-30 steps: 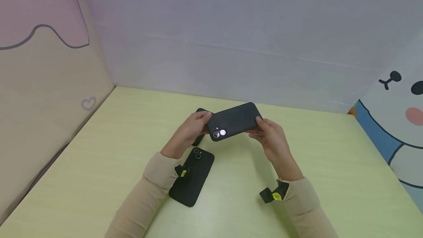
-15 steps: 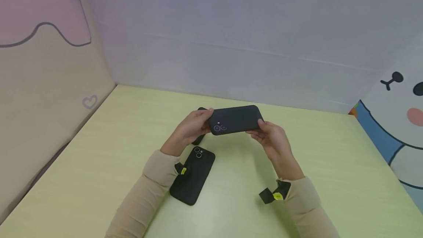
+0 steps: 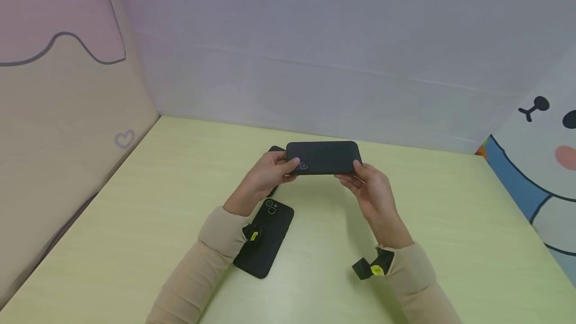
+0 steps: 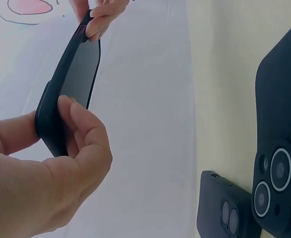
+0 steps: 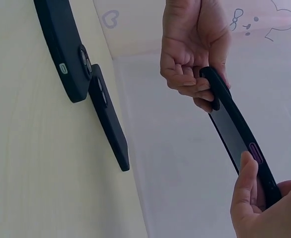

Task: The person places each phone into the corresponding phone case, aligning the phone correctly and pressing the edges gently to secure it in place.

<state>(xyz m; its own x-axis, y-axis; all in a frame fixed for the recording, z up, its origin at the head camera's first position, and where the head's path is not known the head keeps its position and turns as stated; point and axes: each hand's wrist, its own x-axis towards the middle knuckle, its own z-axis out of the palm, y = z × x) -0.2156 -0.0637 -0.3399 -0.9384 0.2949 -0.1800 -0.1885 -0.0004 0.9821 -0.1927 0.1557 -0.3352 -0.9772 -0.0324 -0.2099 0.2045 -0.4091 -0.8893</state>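
Note:
A smartphone in a black case [image 3: 330, 158] is held sideways above the table, its back and camera rings toward me. My left hand [image 3: 270, 171] grips the camera end, thumb on the back and fingers underneath. At the other end, my right hand [image 3: 371, 191] pinches the corner between thumb and fingers. The left wrist view shows the phone [image 4: 68, 74] edge-on, with its dark screen on the far side. Along its edge in the right wrist view is a purple-rimmed side button [image 5: 255, 152]. Left fingertips [image 4: 68, 106] curl over the screen side.
A second black phone [image 3: 265, 241] lies back up on the pale yellow table [image 3: 427, 204], partly under my left wrist. Behind my left hand lies a third dark phone [image 3: 276, 149], mostly hidden. A pale cloth wall [image 3: 315, 64] stands at the table's back edge.
The held phone has turned from slanted to nearly level, and its back has tipped away. My left thumb has slid onto the back near the cameras. My right hand has barely moved.

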